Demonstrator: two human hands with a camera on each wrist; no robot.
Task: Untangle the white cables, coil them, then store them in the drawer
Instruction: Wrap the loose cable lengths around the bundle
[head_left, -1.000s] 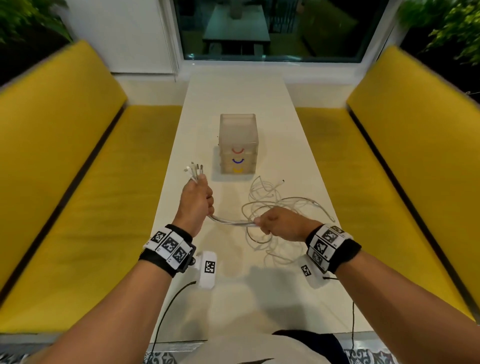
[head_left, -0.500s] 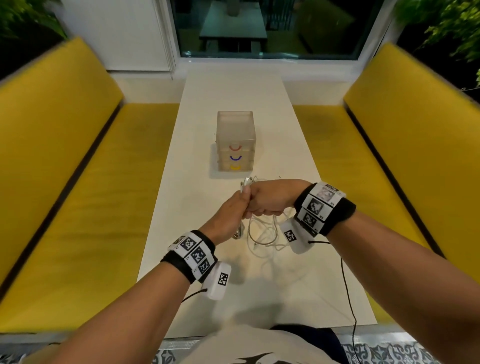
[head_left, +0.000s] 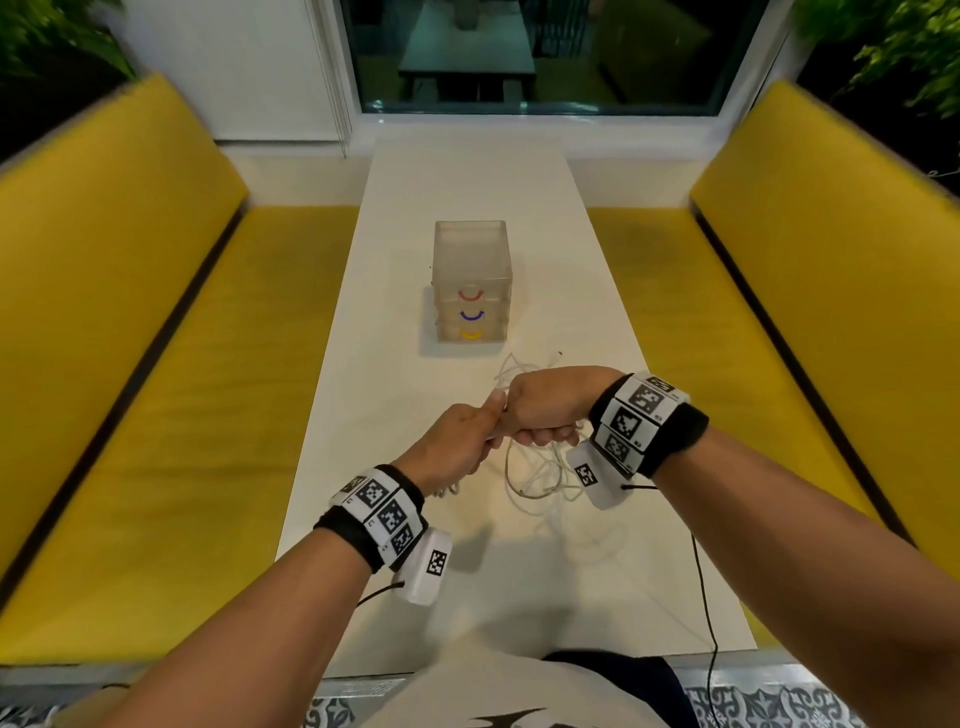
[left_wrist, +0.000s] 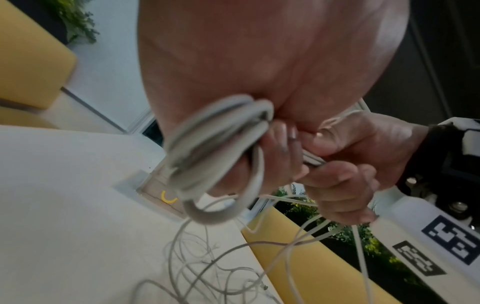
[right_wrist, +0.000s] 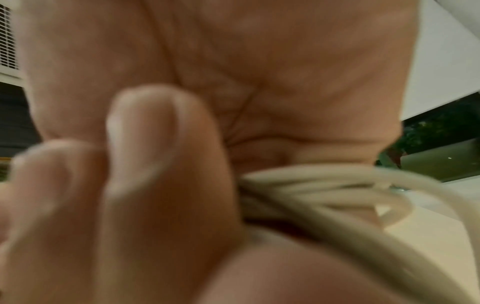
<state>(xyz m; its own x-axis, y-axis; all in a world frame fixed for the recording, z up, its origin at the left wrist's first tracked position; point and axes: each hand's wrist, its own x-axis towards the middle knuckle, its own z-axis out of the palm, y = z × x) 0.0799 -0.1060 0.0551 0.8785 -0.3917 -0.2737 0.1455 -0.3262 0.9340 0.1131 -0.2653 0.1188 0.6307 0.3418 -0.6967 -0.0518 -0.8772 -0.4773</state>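
Above the middle of the white table (head_left: 395, 415) both fists meet. My left hand (head_left: 457, 441) grips a coil of thick white cable (left_wrist: 215, 152) that loops around its fingers. My right hand (head_left: 550, 405) presses against the left and holds cable strands (right_wrist: 324, 191) in its curled fingers. Loose thin white cables (head_left: 540, 483) hang from the hands and lie tangled on the table below them. The frosted drawer unit (head_left: 471, 270) stands further back, with red, blue and yellow handles (head_left: 470, 335), all drawers closed.
Yellow benches (head_left: 156, 415) run along both sides of the table. A window (head_left: 535, 52) lies past the far end. Black wires (head_left: 701, 587) trail from the wrist cameras over the near table edge.
A second ago the hands were apart with cable stretched between them. The right hand swung over to meet the left, and the coil gained a loop. Since half a second ago, little has moved.
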